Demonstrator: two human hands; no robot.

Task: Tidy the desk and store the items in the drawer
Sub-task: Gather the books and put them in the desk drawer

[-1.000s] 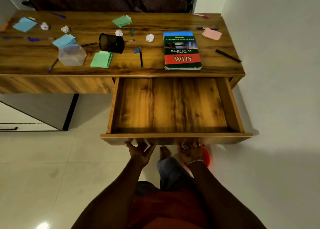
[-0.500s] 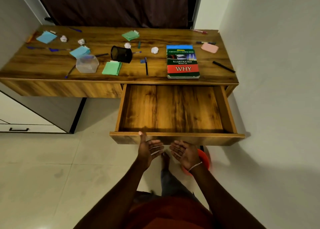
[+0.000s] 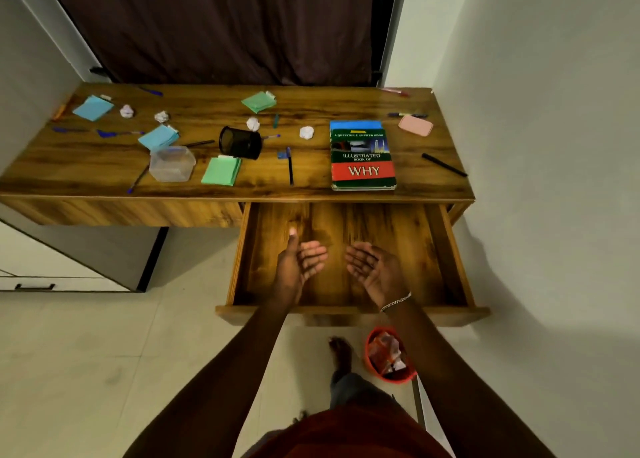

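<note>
We have released the open drawer (image 3: 446,249); our left hand (image 3: 298,267) and right hand (image 3: 375,270) now hover above it, fingers apart, holding nothing, probably not touching. The desk (image 3: 311,180) clutter comes next.

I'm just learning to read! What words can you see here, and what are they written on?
"A QUESTION & ANSWER BOOK": top of the cover of the book.
"ILLUSTRATED BOOK OF": middle of that cover.
"WHY": its red band.
Wrappers in the red bin: too blurred to read.
Nothing else is readable.
</note>
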